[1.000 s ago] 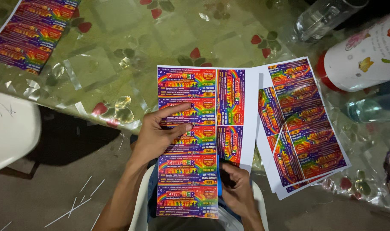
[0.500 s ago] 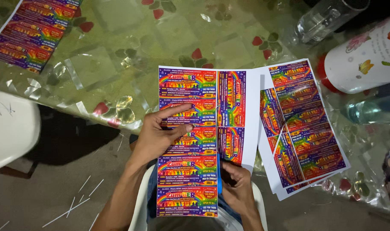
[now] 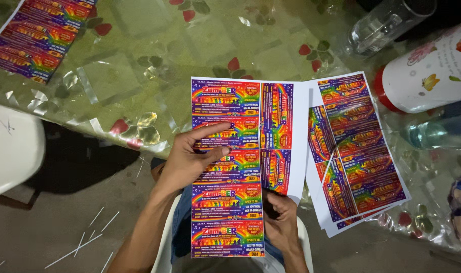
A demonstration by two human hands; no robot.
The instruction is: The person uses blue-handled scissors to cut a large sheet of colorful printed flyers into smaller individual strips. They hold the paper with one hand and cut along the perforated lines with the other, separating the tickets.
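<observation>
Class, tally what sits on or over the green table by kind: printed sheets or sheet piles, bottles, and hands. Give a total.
Sheets or piles: 3, namely held sheet, right pile, far-left pile
Bottles: 3, namely white bottle, clear bottle, bluish bottle
Hands: 2, namely left hand, right hand
Total: 8

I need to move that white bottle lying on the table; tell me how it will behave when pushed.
The white bottle lies on its side, so it will probably roll. The glossy plastic tablecloth looks slick, so it may slide too.

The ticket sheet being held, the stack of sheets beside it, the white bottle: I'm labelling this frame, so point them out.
ticket sheet (image 3: 240, 106), head view, upper left ticket.
stack of sheets (image 3: 359, 151), head view, middle of top sheet.
white bottle (image 3: 432, 76), head view, its side.
</observation>
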